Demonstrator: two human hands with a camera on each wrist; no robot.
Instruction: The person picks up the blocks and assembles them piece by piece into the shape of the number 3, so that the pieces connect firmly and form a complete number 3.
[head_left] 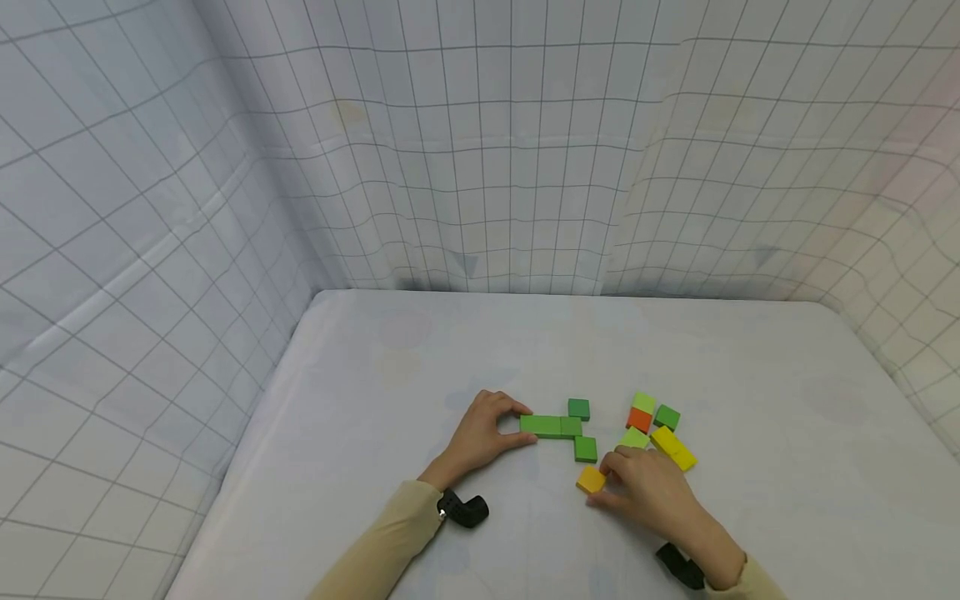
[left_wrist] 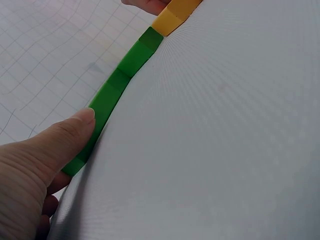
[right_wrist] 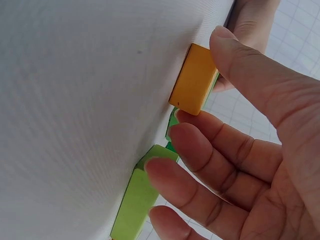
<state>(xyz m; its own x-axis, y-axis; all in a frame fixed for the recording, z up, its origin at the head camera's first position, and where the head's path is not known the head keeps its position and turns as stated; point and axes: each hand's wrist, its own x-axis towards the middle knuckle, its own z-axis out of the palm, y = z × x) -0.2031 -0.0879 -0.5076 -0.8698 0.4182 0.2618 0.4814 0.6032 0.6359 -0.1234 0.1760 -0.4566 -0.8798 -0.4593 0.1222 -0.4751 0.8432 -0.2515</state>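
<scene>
Pinching a block apiece, the left hand (head_left: 477, 435) and right hand (head_left: 651, 487) face each other.
The left hand grips the left end of a long green block (head_left: 540, 427), its long axis nearly parallel to the far edge of the tabletop (head_left: 420, 350); a short green block (head_left: 571, 427) extends that row rightward. The right hand, nearer to the row's right end, holds an orange block (head_left: 589, 480) between thumb and fingertip, right of the row and farther from the far edge. Between them sits a square green block (head_left: 586, 449) (whether it touches the orange one, I cannot tell). On the row's far side is a dark green block (head_left: 578, 409). Toward the tabletop's right edge lie an orange-red block (head_left: 639, 419) and a yellow piece (head_left: 678, 453); a lime block (head_left: 635, 436) crowds the right fingers.
</scene>
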